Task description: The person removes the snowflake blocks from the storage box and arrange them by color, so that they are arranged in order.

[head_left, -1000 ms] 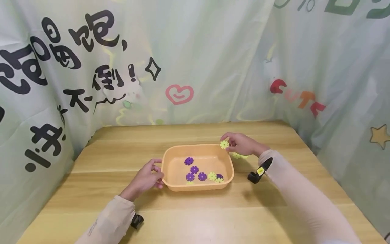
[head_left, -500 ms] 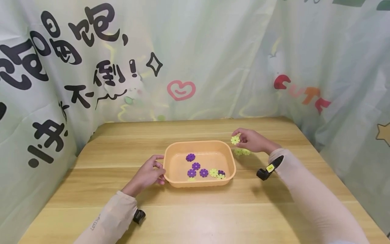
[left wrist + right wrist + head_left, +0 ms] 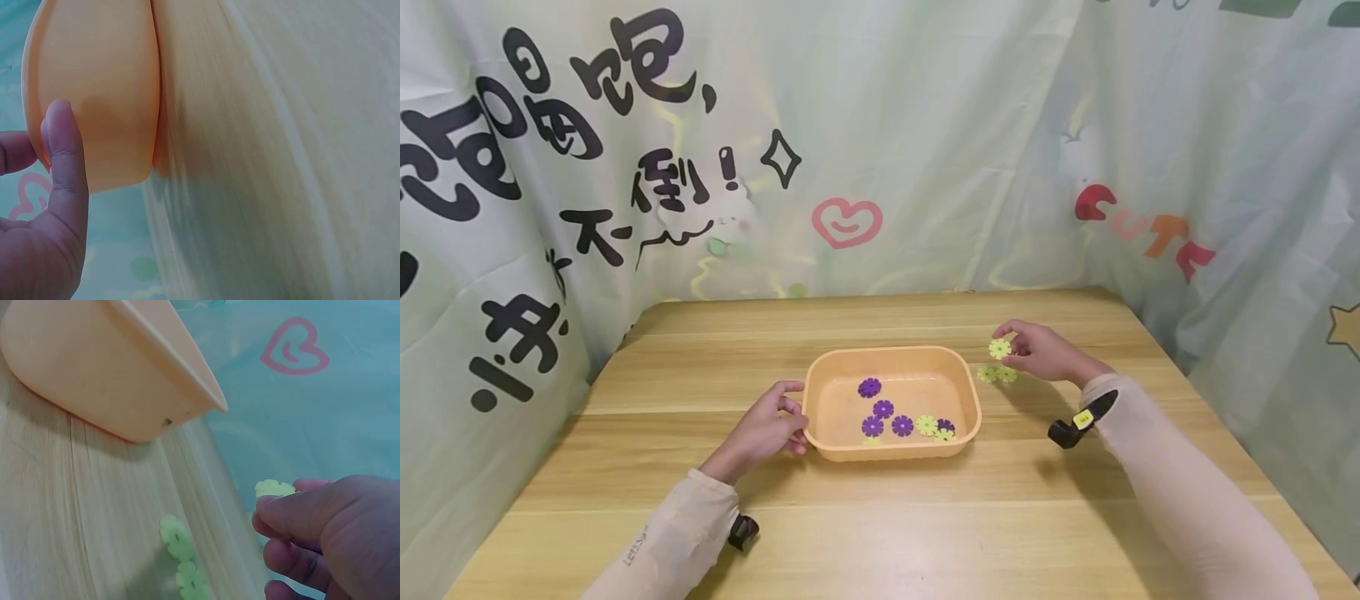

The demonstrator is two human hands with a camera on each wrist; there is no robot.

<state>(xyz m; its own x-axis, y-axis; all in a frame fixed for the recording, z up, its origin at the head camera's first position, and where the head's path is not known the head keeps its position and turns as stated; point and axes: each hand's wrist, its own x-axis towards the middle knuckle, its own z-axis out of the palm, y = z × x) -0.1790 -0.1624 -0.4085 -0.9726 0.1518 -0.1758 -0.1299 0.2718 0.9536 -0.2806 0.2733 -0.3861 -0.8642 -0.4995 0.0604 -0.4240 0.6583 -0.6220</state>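
Note:
At the left end of an orange plastic basin, my left hand holds the rim. In the left wrist view its thumb lies along the outer wall and a fingertip meets the rim. My right hand is raised beyond the basin's right end, pinching a yellow snowflake disc between thumb and fingers. Below it on the table lie more yellow discs, close together. Inside the basin are several purple discs and a few yellow discs, some overlapping.
The wooden table stretches around the basin on every side. A printed fabric curtain hangs along its back and sides. Each wrist carries a black strapped camera, such as the right camera.
My right hand has moved right with the yellow disc, from over the basin's back right corner to above the loose yellow discs. The left hand stays at the rim. The head view shifted slightly.

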